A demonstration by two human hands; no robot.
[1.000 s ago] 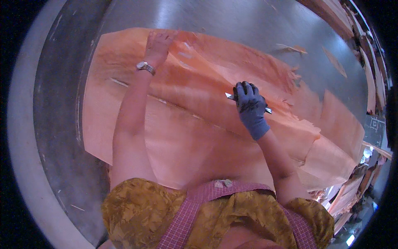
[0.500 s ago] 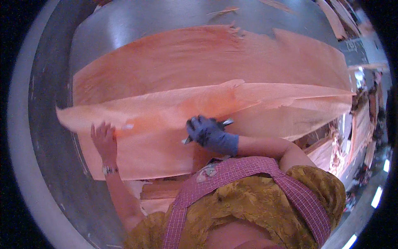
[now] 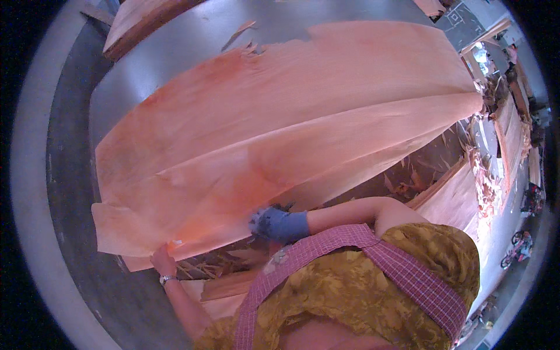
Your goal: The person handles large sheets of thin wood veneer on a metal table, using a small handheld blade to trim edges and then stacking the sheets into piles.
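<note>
A large sheet of thin, pinkish wood veneer (image 3: 326,140) lies in front of me, its near part folded over in a long crease. At the near left edge my bare left hand (image 3: 163,261), with a band at the wrist, is closed on the veneer's rim, beside a small white patch. My right hand (image 3: 279,224), in a blue glove with dark fingers, is closed at the near edge in the middle. A dark bit of a hand tool shows above the glove; its metal ends are hidden now.
The veneer rests on a smooth grey table (image 3: 192,38). Beyond it at the upper left stands a stack of wood sheets (image 3: 149,23). Veneer scraps (image 3: 408,181) litter the floor on the right, near more stacked sheets (image 3: 449,198). Further right stands a parked bicycle (image 3: 517,248).
The folded part of the veneer has come nearer to me. My left hand has moved from lying on the sheet to its near edge; my right hand has shifted slightly left and nearer.
</note>
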